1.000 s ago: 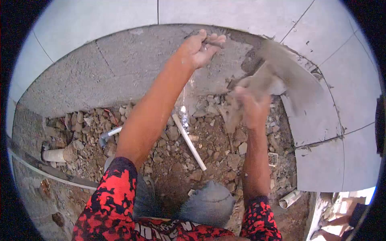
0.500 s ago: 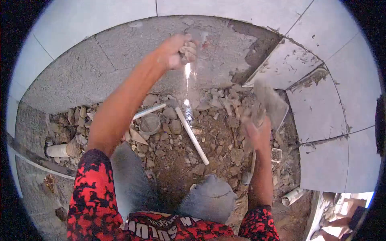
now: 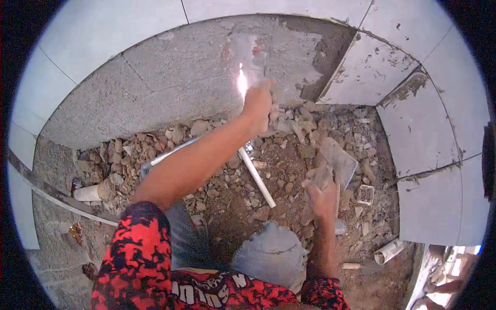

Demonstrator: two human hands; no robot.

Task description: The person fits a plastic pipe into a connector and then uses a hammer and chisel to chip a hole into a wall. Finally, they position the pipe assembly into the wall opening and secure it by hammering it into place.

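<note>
My right hand is wrapped round the handle of a mortar-smeared trowel, its flat blade pointing up and to the right above the rubble. My left hand is in front of the lower part of the rough grey wall, its fingers curled; whatever it may hold is hidden. A bright light streak falls just left of that hand. Below my left forearm a thin white pipe lies slanted on the rubble. One tile with mortar smears stands to the right of the bare wall patch.
Broken stones and soil cover the ground. A short pipe piece lies at lower right, another pipe at left. A small white plastic frame is right of the trowel. A long straight bar crosses the left side.
My left hand has come down and right from higher on the wall. My right hand, with the trowel, has moved slightly lower and left. The view has shifted a little.
</note>
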